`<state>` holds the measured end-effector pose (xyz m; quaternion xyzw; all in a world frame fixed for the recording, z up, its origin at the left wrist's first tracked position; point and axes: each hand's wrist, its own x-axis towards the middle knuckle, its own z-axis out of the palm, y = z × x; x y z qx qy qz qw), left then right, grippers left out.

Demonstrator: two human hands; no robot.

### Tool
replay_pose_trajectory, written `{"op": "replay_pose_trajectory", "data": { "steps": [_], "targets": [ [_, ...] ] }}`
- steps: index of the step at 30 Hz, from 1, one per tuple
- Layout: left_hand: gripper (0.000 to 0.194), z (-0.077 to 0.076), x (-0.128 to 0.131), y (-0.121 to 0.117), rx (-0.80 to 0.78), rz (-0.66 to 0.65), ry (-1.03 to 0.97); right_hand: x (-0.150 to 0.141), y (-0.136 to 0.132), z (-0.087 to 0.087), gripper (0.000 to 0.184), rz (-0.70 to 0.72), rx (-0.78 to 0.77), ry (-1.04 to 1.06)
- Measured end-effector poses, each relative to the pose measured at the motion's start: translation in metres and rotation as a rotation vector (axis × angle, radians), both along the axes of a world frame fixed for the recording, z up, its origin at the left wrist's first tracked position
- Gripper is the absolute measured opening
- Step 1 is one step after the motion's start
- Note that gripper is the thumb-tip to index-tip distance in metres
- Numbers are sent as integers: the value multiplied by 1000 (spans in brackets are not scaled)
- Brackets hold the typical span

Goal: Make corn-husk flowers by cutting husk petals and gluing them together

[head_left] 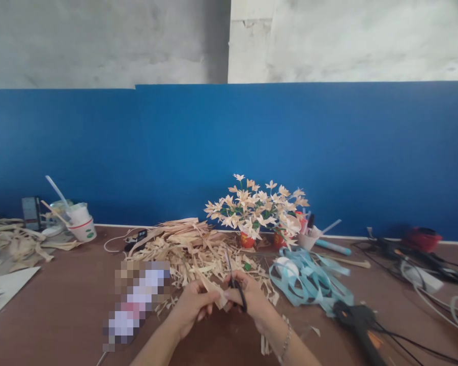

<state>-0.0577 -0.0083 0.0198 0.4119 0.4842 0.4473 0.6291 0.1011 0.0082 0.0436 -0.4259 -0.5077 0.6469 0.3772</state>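
Note:
My left hand (195, 306) pinches a pale strip of dried husk (210, 287) between thumb and fingers. Close beside it, my right hand (248, 297) is closed around a pair of scissors (239, 295) with black handles, their blades pointing up and away. The right fingertips also meet the lower end of the husk strip. Just beyond both hands spreads a heap of cut husk pieces (175, 249). Behind that heap stand flowers (252, 206) with pale petals, in small red pots (247, 240).
Tangled light-blue ribbon (309, 279) lies to the right, with a black glue gun (356, 325) nearer me. Cables (427, 300) cross the far right. A white cup (83, 229) stands at the back left. A blurred-out object (137, 302) lies left of my hands. A blue partition (175, 152) rises behind.

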Motion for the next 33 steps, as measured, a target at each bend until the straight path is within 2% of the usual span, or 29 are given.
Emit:
{"op": "replay_pose_trajectory", "data": {
  "steps": [3, 5, 10, 13, 17, 21, 24, 28, 33],
  "targets": [
    [26, 1, 3, -1, -24, 31, -155, 1, 1, 1, 37, -9, 5, -4],
    [28, 4, 5, -3, -49, 65, -188, 0, 2, -2, 37, -13, 10, -8],
    [33, 7, 10, -4, 21, 108, -44, -4, 5, -12, 36, -27, 57, 36],
    [36, 5, 11, -1, 52, 185, 11, -4, 4, -10, 37, -8, 81, 25],
    [34, 4, 9, 2, 70, 381, 6, 3, -2, -5, 40, 98, 52, -125],
    [32, 8, 8, 2, 121, 505, -40, 6, -15, -14, 49, 263, -42, -229],
    [32, 10, 9, 1, 128, 514, -49, 3, -24, -27, 53, 295, -41, -176],
    [33, 11, 12, -1, 123, 498, -23, -1, -28, -41, 52, 268, -9, -119],
    [32, 9, 14, -1, 118, 487, -11, -2, -27, -47, 51, 228, 3, -119]
  ]
}}
